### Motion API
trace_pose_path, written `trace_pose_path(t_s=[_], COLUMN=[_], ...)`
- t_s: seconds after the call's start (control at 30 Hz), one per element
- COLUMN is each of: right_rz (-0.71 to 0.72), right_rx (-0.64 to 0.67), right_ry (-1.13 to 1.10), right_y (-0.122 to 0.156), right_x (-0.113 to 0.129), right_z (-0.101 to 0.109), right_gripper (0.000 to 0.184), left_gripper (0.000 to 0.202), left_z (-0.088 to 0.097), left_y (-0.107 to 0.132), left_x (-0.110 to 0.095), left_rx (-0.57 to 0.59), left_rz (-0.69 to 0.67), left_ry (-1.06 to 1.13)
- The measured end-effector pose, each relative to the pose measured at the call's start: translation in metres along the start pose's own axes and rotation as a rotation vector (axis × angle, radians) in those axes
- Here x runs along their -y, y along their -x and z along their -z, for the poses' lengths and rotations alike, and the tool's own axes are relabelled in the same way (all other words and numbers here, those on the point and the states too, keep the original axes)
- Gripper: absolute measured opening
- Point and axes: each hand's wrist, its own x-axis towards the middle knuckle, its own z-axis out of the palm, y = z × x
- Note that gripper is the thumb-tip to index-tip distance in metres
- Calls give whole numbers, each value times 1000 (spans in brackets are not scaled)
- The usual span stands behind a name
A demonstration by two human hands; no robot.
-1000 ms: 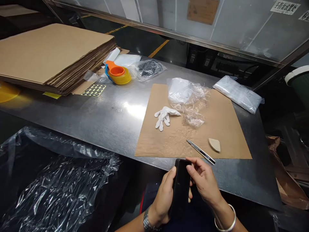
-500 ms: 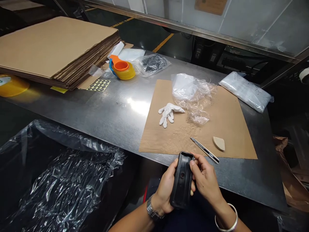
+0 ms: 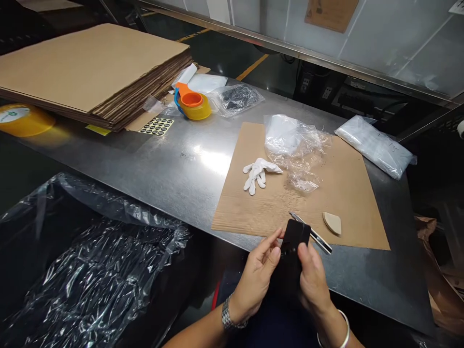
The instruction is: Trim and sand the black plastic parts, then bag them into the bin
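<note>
Between both hands (image 3: 255, 278) (image 3: 314, 280) | black part (image 3: 290, 261), lower end indistinct | knife (image 3: 319, 240) partly covered

Steel table (image 3: 177, 174): cardboard stack (image 3: 97, 67) far left; wide yellow tape roll (image 3: 31, 124) by its near edge, partly hidden; sheet of dark stickers (image 3: 156, 126) near its right corner; orange-and-blue tape dispenser (image 3: 191, 99) right of stack, yellow roll fitted; clear bag with dark contents (image 3: 239, 98) just beside it; white gloves (image 3: 258, 171) on flat cardboard, crumpled clear plastic (image 3: 308, 147) next to them; wrapped white packet (image 3: 376, 145) toward right end; crumpled plastic film (image 3: 87, 275) lower left, below table edge; yellow floor line (image 3: 253, 67) and sockets (image 3: 305, 86) behind.
</note>
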Motion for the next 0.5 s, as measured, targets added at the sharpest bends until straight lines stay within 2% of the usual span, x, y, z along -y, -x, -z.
trace_pose_path(t_s=[0.1,0.27,0.5], right_rz=[-144,-171,-144], right_rx=[-123,-213,-328], right_ry=[-205,-182,-96], right_y=[-5,-7,-5], right_x=[-2,-2,1], right_z=[-1,-4,-12], right_gripper=[45,45,39], left_gripper=[46,51,57], left_z=[3,5,1], left_y=[5,13,11], left_x=[-4,-17,-16], left_rx=[50,183,134], left_rz=[77,203,367], left_ry=[73,198,300])
